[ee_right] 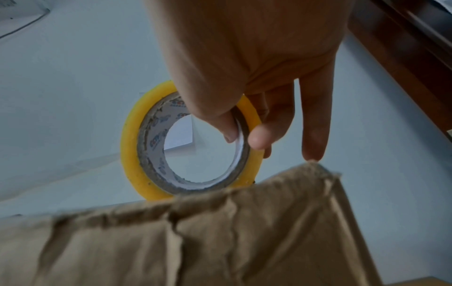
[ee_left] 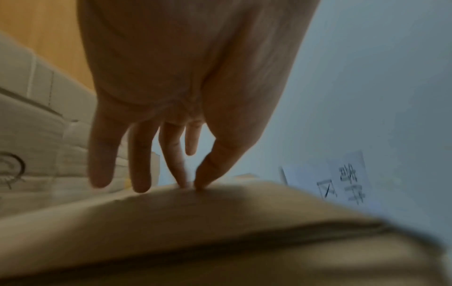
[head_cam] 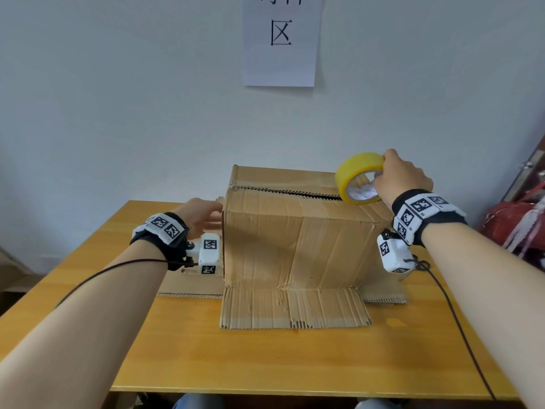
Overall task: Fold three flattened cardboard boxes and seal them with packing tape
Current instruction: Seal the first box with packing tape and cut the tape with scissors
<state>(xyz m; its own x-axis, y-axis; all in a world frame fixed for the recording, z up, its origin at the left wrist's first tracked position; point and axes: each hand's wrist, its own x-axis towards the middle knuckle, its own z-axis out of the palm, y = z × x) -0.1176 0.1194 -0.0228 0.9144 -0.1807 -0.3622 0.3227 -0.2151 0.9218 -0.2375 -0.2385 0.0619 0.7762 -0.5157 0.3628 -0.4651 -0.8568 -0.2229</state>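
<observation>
A brown cardboard box (head_cam: 298, 237) stands upright in the middle of the table, its top flaps folded shut with a dark seam (head_cam: 283, 192) between them. My right hand (head_cam: 398, 175) grips a yellow roll of packing tape (head_cam: 358, 178) on its edge at the right end of the seam; the thumb sits inside the core (ee_right: 229, 133). My left hand (head_cam: 203, 215) rests against the box's upper left side with straight fingers (ee_left: 181, 170), thumb and a fingertip touching the cardboard (ee_left: 195, 212). A bottom flap (head_cam: 295, 308) lies flat toward me.
Flattened cardboard (head_cam: 188, 281) lies under and behind the box. The wooden table (head_cam: 265, 358) stands against a pale wall with a paper sign (head_cam: 280, 39). A red bag (head_cam: 513, 219) and dark wooden furniture sit at the right. Cables trail from both wrists.
</observation>
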